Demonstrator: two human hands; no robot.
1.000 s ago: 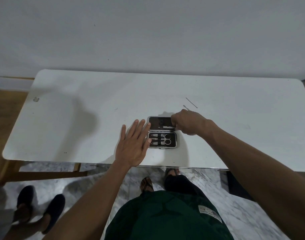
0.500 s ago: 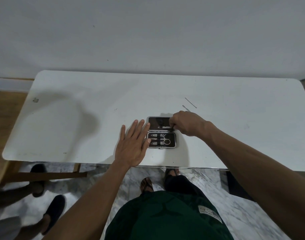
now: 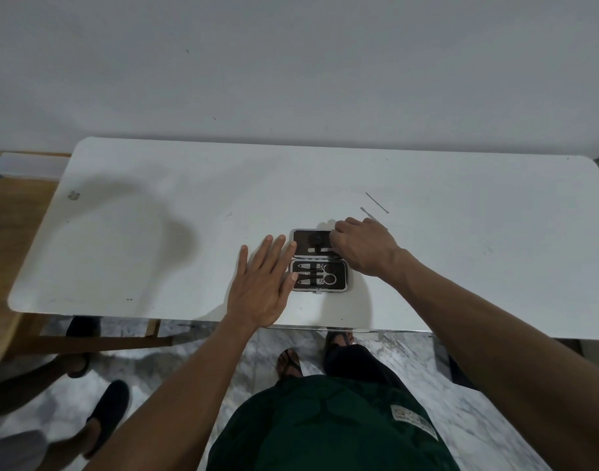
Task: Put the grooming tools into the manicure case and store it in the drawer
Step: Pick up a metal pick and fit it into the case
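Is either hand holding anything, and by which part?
Right hand pinches a slim metal tool by its right end, over the case. Left hand lies flat, holding nothing.

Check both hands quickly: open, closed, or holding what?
Left hand: open, flat on the table beside the manicure case.
Right hand: closed on a thin tool in the case's far half.
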